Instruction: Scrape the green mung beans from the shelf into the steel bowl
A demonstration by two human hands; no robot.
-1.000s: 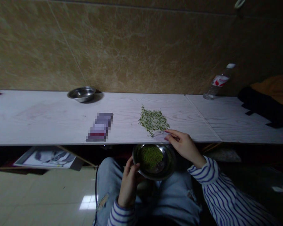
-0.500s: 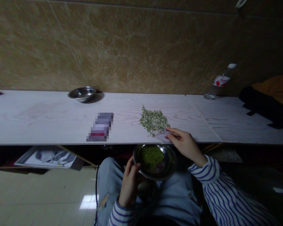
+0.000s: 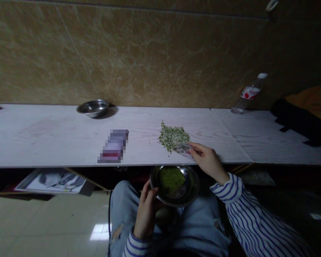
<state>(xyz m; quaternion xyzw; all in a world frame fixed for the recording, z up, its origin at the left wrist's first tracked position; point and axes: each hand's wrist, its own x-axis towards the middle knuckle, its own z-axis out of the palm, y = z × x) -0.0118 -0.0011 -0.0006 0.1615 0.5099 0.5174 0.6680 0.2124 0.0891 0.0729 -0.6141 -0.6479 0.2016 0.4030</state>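
My left hand [image 3: 147, 210] grips the left rim of a steel bowl [image 3: 194, 185], held above my lap just below the table's front edge. Green beans that look like mung beans [image 3: 171, 179] lie inside it. Between the thumb and fingers of my right hand [image 3: 207, 159] is a thin, clear plastic piece [image 3: 182, 148] with a rounded edge; its exact kind is hard to make out. This piece touches the near right side of a loose patch of green beans [image 3: 173, 135] spread over the white table [image 3: 144, 142].
A second steel bowl [image 3: 93, 109] stands at the back left by the wall. A blurred-out flat object [image 3: 114, 145] lies left of the beans. Toward the right are a plastic bottle [image 3: 248, 93] and dark and orange cloth [image 3: 305, 114]. An open drawer [image 3: 56, 181] sits under the table.
My right hand has moved the clear plastic piece slightly away from me, into the near edge of the bean patch. The left hand and its bowl stay about where they were.
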